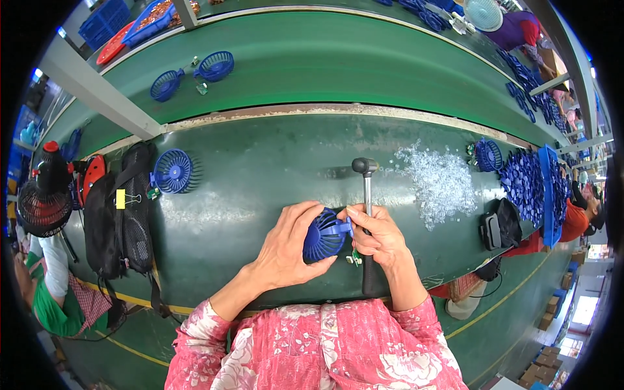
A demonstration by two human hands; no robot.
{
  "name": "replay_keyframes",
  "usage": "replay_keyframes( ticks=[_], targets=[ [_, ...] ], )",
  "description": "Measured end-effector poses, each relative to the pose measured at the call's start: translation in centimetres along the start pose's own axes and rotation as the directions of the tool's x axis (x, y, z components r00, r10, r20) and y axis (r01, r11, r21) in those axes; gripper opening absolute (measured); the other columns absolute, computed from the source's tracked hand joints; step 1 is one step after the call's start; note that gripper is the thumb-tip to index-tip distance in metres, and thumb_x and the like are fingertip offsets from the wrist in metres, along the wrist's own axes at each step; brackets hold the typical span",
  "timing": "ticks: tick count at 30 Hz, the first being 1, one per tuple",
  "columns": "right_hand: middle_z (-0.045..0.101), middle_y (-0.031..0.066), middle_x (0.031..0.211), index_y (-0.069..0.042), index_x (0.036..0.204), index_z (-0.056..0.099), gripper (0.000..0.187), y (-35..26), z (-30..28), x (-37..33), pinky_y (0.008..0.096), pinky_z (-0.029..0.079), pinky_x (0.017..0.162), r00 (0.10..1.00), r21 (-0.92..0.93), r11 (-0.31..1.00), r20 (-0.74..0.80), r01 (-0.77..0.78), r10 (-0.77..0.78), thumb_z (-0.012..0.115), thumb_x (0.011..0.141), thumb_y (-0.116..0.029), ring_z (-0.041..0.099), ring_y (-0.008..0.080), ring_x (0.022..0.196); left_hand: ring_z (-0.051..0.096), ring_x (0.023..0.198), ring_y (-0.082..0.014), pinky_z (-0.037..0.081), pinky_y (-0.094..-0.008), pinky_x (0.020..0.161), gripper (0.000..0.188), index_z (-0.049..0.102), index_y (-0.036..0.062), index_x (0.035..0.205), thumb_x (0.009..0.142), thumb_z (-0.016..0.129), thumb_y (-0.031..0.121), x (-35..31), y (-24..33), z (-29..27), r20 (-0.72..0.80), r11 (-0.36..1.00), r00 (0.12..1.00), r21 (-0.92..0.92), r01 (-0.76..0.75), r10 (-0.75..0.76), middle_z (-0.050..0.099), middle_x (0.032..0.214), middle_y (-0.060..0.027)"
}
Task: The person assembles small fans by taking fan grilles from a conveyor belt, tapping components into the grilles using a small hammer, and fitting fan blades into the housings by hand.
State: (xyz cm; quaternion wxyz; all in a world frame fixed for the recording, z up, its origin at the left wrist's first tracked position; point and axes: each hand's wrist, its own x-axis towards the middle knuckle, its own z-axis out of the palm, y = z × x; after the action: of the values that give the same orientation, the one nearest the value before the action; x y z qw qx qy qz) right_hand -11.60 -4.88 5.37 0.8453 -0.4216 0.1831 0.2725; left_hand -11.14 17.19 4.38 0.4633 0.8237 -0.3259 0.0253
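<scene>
My left hand [283, 248] is closed around the round, slatted cage of a small blue fan housing [328, 237], held low over the green workbench in front of me. On the housing's right side, my right hand [380, 239] pinches its neck between thumb and fingers. A small green circuit board [354, 258] hangs below that neck on thin wires. A hammer [368, 188] with a black head, metal shaft and dark grip runs behind my right hand; I cannot tell whether the hand also holds it or it lies on the bench.
Small clear plastic pieces [442, 185] lie heaped to the right. Another blue fan housing [173, 171] sits left, beside a black bag [136, 208]. Blue parts [522, 185] pile near a blue tray [550, 195] at far right. Fan housings [216, 66] lie on the green conveyor [312, 58].
</scene>
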Motion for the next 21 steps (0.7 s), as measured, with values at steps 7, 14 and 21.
replay_keyframes(
  ticks=[7,14,21],
  targets=[
    [0.048,-0.0042,0.055,0.005,0.107,0.067,0.022,0.3,-0.2,-0.1,0.0208,0.022,0.036,0.992,-0.034,0.993,0.053,0.113,-0.111,0.064,0.096,-0.014,0.029,0.0008,0.037,0.051,0.118,-0.0383,0.048,-0.0453,0.098,0.084,0.041,0.0028,0.136,0.067,0.085,0.024,-0.1,-0.4,0.2,0.021,0.985,0.990,-0.096,0.142,-0.141,0.047,0.129,-0.0192],
    [0.068,0.0076,0.076,0.005,0.107,0.068,0.020,0.0,1.9,-0.8,0.0208,0.021,0.036,0.939,-0.275,0.943,-0.233,0.186,-0.253,0.069,0.091,-0.005,0.037,0.0003,0.040,0.059,0.109,-0.0340,0.049,-0.0408,0.095,0.086,0.042,-0.0005,0.138,0.075,0.083,0.042,1.5,-0.2,-2.1,0.260,0.860,0.876,-0.217,0.462,-0.406,0.055,0.125,-0.0228],
    [0.065,0.0010,0.096,0.000,0.104,0.071,0.015,-1.7,2.6,-0.9,0.0210,0.030,0.041,0.715,-0.554,0.717,-0.282,0.424,-0.640,0.069,0.092,-0.008,0.044,0.0019,0.049,0.057,0.084,-0.0323,0.048,-0.0402,0.071,0.026,0.059,0.0012,0.096,0.078,0.074,0.012,8.5,-1.2,-4.7,0.010,0.973,0.998,0.224,0.058,-0.062,0.055,0.091,-0.0140]
  ],
)
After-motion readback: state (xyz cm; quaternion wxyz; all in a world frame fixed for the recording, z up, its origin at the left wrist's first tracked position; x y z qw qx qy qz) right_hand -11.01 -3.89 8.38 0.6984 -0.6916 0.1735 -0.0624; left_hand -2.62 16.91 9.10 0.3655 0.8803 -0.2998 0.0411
